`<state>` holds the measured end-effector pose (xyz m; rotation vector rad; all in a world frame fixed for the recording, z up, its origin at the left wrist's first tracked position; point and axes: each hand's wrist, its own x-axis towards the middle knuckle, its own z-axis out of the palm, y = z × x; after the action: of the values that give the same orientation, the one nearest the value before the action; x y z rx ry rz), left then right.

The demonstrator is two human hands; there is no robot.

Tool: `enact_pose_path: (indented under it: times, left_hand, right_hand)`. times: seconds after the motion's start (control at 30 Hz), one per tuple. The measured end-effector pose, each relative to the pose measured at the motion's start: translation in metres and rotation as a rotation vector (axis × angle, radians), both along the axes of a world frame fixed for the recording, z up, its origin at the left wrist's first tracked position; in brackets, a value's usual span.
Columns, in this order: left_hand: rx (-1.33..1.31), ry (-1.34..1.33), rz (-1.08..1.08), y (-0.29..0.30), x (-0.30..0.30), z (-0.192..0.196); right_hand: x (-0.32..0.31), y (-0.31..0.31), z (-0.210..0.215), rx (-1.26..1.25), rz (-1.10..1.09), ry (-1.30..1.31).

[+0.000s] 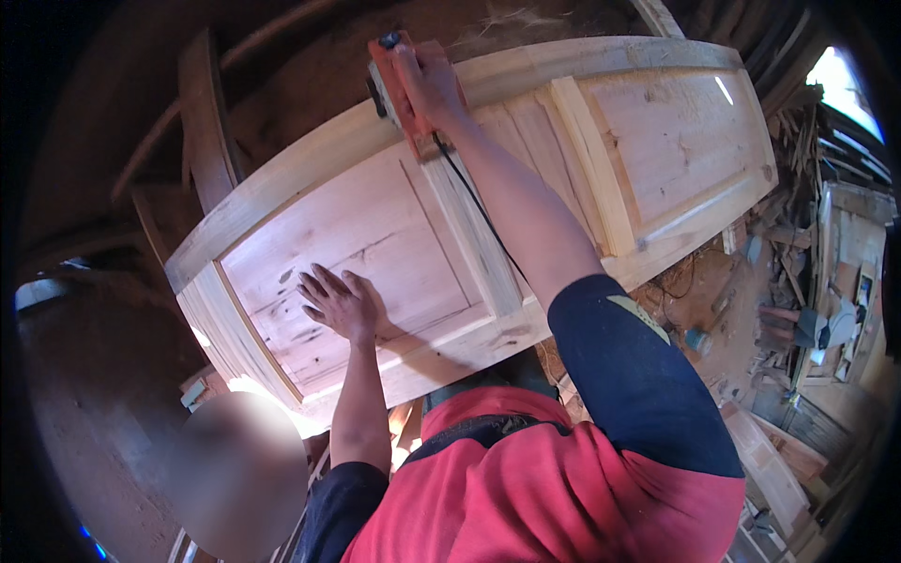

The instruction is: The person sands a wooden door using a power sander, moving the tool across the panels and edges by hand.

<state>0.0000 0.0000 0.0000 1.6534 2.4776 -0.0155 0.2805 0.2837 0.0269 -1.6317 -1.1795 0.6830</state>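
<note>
A pale wooden panel door (526,141) lies flat across the view, with raised frame strips around its inset panels. My right arm reaches over it to the far rail, where my right hand (434,89) is wrapped round the handle of an orange electric planer (404,108). The planer rests on that far rail, near the top of a middle strip. Its black cord (481,214) trails back beneath my right forearm. On the left inset panel (324,235), my left hand (340,305) lies flat with fingers spread, holding nothing.
Wooden beams (208,122) stand beyond the door at the far left. Stacked timber offcuts (798,159) crowd the right side. Another power tool (835,324) sits on the cluttered boards there. Loose planks (765,460) lie at the lower right. A round blur hides part of the lower left.
</note>
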Motion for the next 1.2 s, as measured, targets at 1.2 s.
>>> enact_pose_path:
  times: [1.2]
  left_hand:
    - [-0.41, -0.332, 0.064, -0.292, -0.186, 0.091]
  right_hand:
    - [0.039, -0.569, 0.284, -0.383, -0.416, 0.584]
